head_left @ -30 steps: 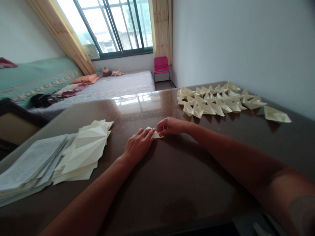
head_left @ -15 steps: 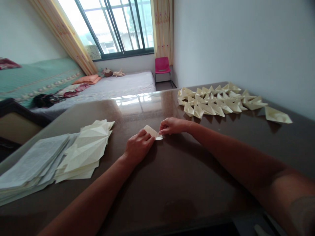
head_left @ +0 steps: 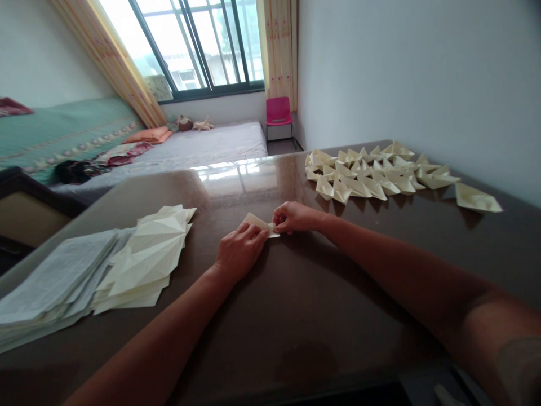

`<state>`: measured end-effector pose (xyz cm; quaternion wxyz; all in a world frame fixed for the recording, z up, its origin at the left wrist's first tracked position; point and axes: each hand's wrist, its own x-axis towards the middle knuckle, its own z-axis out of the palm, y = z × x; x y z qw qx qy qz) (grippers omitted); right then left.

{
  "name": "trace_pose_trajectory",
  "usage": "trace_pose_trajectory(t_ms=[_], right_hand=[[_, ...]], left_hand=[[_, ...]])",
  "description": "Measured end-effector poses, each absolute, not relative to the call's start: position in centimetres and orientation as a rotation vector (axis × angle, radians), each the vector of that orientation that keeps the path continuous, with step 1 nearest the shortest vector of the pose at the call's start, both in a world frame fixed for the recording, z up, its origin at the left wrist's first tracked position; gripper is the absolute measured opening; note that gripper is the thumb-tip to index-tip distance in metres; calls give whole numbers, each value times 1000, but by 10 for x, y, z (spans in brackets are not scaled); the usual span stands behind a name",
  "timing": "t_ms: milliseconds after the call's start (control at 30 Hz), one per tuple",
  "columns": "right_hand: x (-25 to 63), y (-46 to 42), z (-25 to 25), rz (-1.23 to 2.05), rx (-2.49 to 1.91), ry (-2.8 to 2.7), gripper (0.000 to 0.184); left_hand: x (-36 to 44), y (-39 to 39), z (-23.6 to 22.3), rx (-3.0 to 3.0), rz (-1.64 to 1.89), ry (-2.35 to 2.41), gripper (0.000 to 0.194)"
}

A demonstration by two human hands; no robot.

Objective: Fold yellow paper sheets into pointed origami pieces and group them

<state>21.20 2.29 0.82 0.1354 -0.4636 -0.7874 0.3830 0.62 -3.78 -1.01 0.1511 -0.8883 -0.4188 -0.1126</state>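
Observation:
A small piece of folded cream paper (head_left: 252,219) lies on the brown glossy table (head_left: 270,304), partly covered by my fingers. My left hand (head_left: 242,245) presses on its near left part, fingers bent over it and closed on the paper. At the paper's right end, my right hand (head_left: 291,217) pinches the edge between thumb and forefinger. To the left rest a stack of creased cream sheets (head_left: 147,248) and a pile of greyish paper (head_left: 59,276). Several folded paper boats (head_left: 367,172) stand in rows at the far right, with one more boat (head_left: 477,198) apart from them.
Beyond the table is a bed (head_left: 224,141) with pillows and cloth on its left side. A pink chair (head_left: 278,113) stands by the curtain, and a white wall (head_left: 401,73) borders the right. A dark chair back (head_left: 29,208) is at the left edge.
My left fingers have shifted slightly over the paper, which they covered more fully a second ago. My right hand stays at the paper's right end and has moved only a little.

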Motion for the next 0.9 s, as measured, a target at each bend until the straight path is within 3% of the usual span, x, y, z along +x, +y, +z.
trace_pose_trajectory(t_ms=[267, 400, 600, 900], right_hand=[[204, 16, 6, 453, -1371, -2450, 12], [211, 13, 15, 236, -1174, -2719, 17], [221, 12, 27, 245, -1038, -2885, 22], [205, 23, -3, 302, -1355, -2582, 26]], left_hand=[[7, -35, -5, -2606, -272, -1274, 33], [7, -34, -4, -2642, -295, -1285, 32], [7, -30, -6, -2663, -384, -1335, 32], [9, -24, -12, -2520, -393, -1453, 40]])
